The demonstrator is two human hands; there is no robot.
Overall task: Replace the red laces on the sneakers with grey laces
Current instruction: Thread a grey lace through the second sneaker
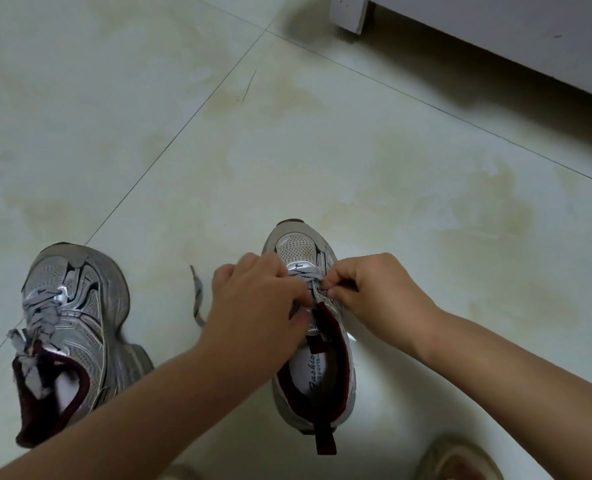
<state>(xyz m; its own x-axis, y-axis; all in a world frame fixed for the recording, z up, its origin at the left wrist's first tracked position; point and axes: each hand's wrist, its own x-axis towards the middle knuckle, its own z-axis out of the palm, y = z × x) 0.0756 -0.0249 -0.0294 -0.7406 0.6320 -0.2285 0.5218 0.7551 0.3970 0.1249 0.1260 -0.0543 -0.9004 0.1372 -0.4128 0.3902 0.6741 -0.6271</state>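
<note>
Pale floor tiles (374, 168) carry both sneakers. Both hands, left hand (258, 299) and right hand (374, 289), pinch the grey lace (317, 289) over the right sneaker (313, 341), whose toe points away from the person; its insole reads "Fashion Sports". Beside it, the left sneaker (76, 327) is already laced grey.

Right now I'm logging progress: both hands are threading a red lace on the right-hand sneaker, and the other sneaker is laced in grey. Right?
Not red: the head view shows both hands threading a grey lace on the right-hand sneaker. The other sneaker is laced in grey.
</note>
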